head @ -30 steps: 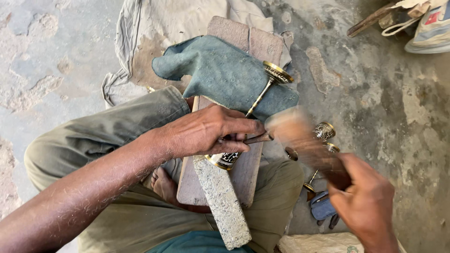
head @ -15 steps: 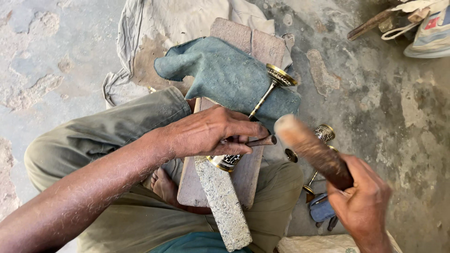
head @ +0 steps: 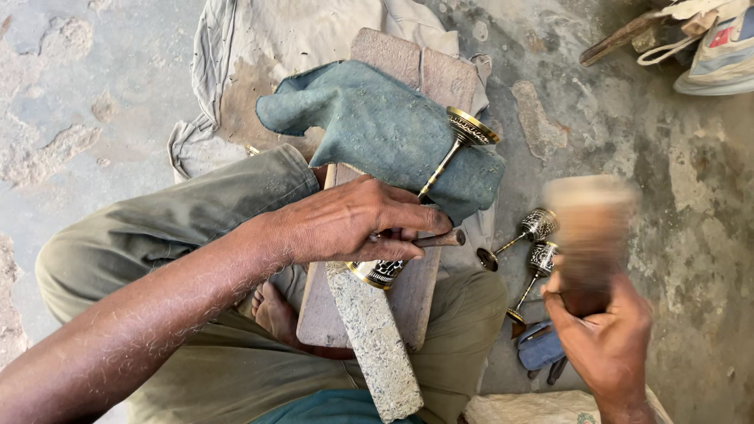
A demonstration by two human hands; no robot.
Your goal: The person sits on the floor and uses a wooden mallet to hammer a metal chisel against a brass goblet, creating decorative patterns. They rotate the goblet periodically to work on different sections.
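Under the left hand (head: 353,228), goblet (head: 408,228) mostly hidden.

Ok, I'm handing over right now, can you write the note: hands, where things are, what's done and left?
Left hand: pins an engraved brass goblet on the wooden board over the lap, fingers gripping a short dark chisel.
Right hand: grips a blurred wooden mallet, raised right of the chisel.
The goblet's stem lies across a blue-grey cloth.
Two similar brass goblets lie on the concrete floor.
How much engraving is done or left: cannot tell.
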